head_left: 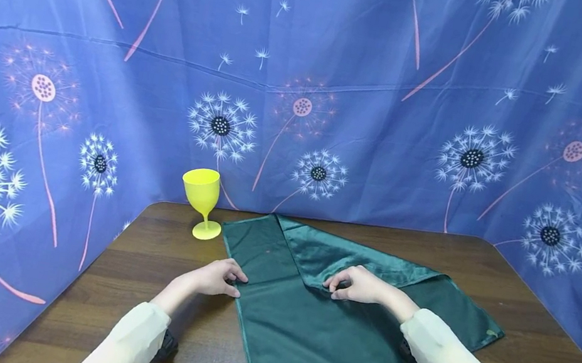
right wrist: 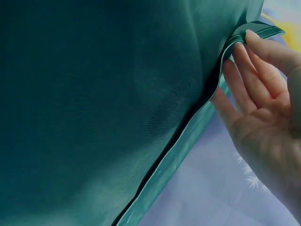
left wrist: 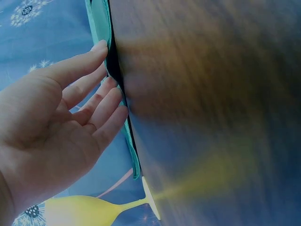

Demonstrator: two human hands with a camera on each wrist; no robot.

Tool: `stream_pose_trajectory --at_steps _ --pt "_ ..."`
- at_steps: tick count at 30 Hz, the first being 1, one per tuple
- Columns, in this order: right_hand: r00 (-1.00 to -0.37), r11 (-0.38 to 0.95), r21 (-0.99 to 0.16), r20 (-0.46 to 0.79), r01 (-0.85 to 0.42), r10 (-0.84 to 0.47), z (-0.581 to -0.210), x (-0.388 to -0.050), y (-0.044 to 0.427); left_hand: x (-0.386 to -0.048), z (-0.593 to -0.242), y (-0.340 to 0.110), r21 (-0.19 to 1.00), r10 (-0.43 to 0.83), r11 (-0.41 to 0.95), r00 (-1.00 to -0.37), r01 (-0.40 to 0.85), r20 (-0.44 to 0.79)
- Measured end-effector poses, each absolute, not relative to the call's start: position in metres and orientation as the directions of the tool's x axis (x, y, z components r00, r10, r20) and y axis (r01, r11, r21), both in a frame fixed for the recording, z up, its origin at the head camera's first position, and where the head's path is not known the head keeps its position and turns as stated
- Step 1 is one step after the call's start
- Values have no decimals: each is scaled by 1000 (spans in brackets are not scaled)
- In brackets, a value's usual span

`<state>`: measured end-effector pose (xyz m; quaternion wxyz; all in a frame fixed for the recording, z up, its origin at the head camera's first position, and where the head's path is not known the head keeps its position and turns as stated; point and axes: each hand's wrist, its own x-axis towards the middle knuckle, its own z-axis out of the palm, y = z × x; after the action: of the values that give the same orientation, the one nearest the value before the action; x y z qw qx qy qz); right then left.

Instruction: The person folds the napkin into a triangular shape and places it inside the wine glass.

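A dark green satin cloth (head_left: 324, 333) lies spread on the table, its far side folded over so a shinier face shows. My right hand (head_left: 360, 284) pinches the corner of that folded flap between thumb and fingertips, over the middle of the cloth. In the right wrist view, the right hand (right wrist: 261, 89) holds the hemmed corner by its tip. At the cloth's left edge, my left hand (head_left: 215, 276) rests with thumb and fingers apart. The left wrist view has the left hand (left wrist: 66, 103) with loosely extended fingers touching the cloth's edge (left wrist: 110, 52).
A yellow goblet (head_left: 202, 193) stands upright at the back left of the wooden table (head_left: 141, 259), close to the cloth's far left corner. Blue hangings (head_left: 391, 127) with dandelion prints enclose the table at the back and both sides.
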<state>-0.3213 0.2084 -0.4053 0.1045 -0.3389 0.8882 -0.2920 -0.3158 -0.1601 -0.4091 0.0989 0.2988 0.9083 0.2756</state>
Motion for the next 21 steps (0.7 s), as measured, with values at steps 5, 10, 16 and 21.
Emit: stream_pose_trajectory --at_steps 5,10,16,21 --pt "-757 594 -626 -9 -506 -654 -405 -325 210 -315 -410 -159 580 593 661 -805 476 -15" --pt "-762 594 -636 -14 -493 -648 -405 -330 212 -315 -410 -160 597 592 657 -806 461 -28" --pt "-760 598 -627 -12 -500 -649 -406 -336 214 -316 -410 -159 591 596 659 -802 466 -32" --pt "-759 603 -610 -5 -514 -651 -407 -340 213 -317 -410 -159 594 604 652 -797 472 -30"
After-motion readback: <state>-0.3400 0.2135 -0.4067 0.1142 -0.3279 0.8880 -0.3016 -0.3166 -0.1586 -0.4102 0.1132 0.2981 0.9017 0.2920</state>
